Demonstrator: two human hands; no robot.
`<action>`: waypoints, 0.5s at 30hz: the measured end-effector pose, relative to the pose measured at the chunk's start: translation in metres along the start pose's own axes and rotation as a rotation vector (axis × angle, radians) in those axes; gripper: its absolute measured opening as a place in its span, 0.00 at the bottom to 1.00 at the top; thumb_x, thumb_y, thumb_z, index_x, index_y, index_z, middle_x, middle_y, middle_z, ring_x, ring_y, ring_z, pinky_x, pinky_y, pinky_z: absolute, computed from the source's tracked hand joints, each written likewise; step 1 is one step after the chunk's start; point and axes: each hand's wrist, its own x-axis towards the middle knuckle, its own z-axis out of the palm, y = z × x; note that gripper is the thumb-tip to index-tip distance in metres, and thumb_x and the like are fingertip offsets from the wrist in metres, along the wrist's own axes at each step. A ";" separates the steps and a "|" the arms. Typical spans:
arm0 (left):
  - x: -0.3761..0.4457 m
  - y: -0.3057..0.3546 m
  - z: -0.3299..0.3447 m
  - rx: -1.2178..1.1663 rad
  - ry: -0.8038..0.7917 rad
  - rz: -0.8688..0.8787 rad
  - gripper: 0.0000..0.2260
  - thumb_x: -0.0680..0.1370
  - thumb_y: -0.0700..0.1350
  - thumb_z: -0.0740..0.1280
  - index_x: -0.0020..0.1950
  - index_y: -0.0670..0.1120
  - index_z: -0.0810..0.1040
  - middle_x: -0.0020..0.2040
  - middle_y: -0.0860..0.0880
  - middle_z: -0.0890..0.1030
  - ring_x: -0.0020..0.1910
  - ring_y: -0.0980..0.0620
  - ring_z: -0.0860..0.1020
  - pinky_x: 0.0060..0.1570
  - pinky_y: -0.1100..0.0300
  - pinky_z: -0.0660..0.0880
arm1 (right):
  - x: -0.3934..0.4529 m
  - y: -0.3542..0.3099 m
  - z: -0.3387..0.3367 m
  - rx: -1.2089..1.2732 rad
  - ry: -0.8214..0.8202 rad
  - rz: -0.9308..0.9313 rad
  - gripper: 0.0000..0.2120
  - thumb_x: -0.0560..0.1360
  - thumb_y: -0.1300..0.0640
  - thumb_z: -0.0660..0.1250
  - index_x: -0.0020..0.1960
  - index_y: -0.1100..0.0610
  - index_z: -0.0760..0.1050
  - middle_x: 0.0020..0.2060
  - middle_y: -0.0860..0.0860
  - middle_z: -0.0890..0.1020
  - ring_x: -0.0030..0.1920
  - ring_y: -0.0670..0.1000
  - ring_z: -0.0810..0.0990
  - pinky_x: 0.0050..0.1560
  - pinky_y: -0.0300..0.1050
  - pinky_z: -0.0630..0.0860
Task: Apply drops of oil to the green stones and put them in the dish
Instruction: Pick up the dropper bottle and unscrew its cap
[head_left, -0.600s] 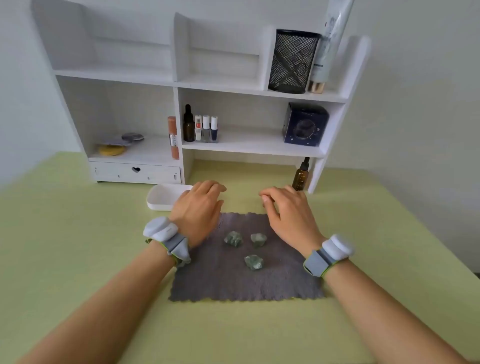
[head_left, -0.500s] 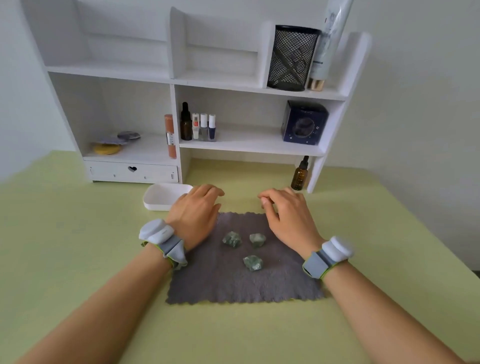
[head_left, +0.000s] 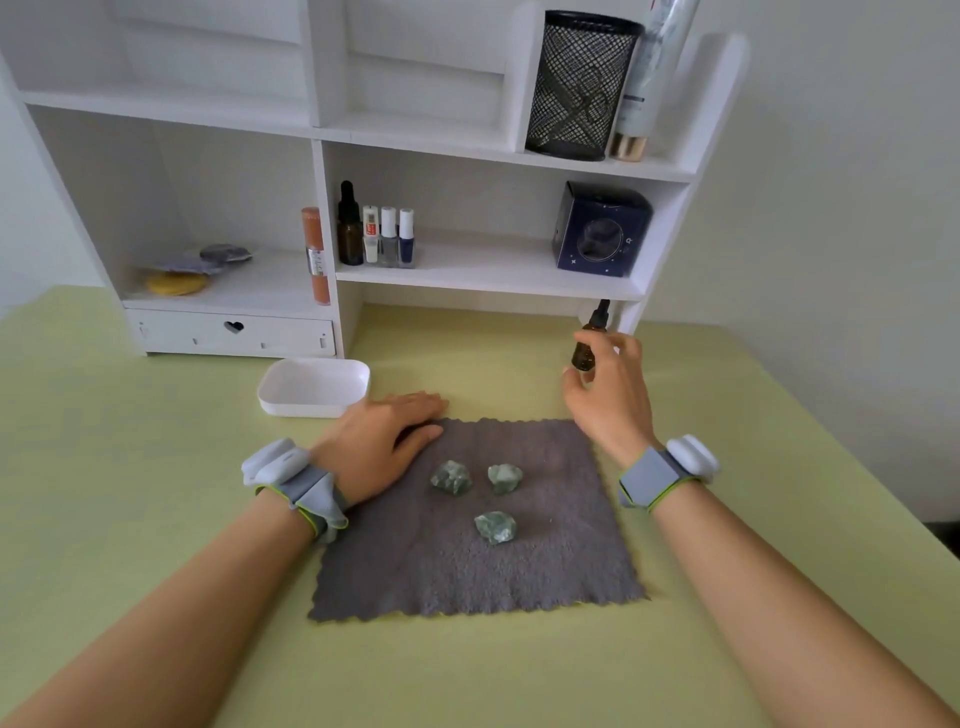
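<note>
Three rough green stones lie on a grey cloth (head_left: 467, 577): one at the left (head_left: 451, 477), one at the right (head_left: 504, 478), one nearer me (head_left: 495, 527). A white dish (head_left: 291, 389) sits empty on the table just beyond the cloth's far left corner. My left hand (head_left: 376, 441) rests flat on that corner, fingers straight, beside the dish. My right hand (head_left: 610, 395) is raised beyond the cloth's far right corner, thumb and fingers curled round a small amber dropper bottle (head_left: 586, 349) with a black cap, which stands under the shelf's right end.
A white shelf unit (head_left: 467, 280) stands at the back of the green table, holding another dropper bottle (head_left: 349, 228), nail polish bottles (head_left: 389, 236), a dark blue box (head_left: 600, 231), a black mesh cup (head_left: 579, 85) and a small drawer (head_left: 231, 332).
My right hand has left the cloth's far edge and moved right and away to the amber bottle, closing round it. My left hand has flattened on the cloth's corner.
</note>
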 end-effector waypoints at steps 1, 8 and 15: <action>0.000 -0.001 0.000 0.001 -0.011 0.001 0.17 0.81 0.50 0.61 0.70 0.50 0.73 0.70 0.52 0.73 0.72 0.54 0.69 0.71 0.60 0.64 | 0.003 0.000 0.001 -0.006 0.003 0.003 0.21 0.81 0.56 0.64 0.73 0.51 0.70 0.71 0.52 0.64 0.52 0.54 0.81 0.53 0.55 0.81; 0.000 -0.001 0.001 -0.008 -0.024 0.017 0.17 0.81 0.48 0.61 0.70 0.48 0.73 0.70 0.51 0.73 0.72 0.53 0.67 0.72 0.63 0.59 | 0.023 -0.005 0.006 -0.066 -0.013 0.033 0.24 0.80 0.58 0.64 0.76 0.52 0.68 0.78 0.57 0.57 0.63 0.62 0.77 0.56 0.51 0.77; -0.001 -0.003 0.001 -0.019 -0.036 0.015 0.17 0.81 0.48 0.60 0.70 0.48 0.73 0.71 0.51 0.73 0.73 0.54 0.67 0.73 0.61 0.60 | 0.039 -0.007 0.013 -0.044 0.009 0.059 0.22 0.80 0.61 0.62 0.74 0.53 0.72 0.74 0.57 0.63 0.61 0.62 0.78 0.60 0.51 0.76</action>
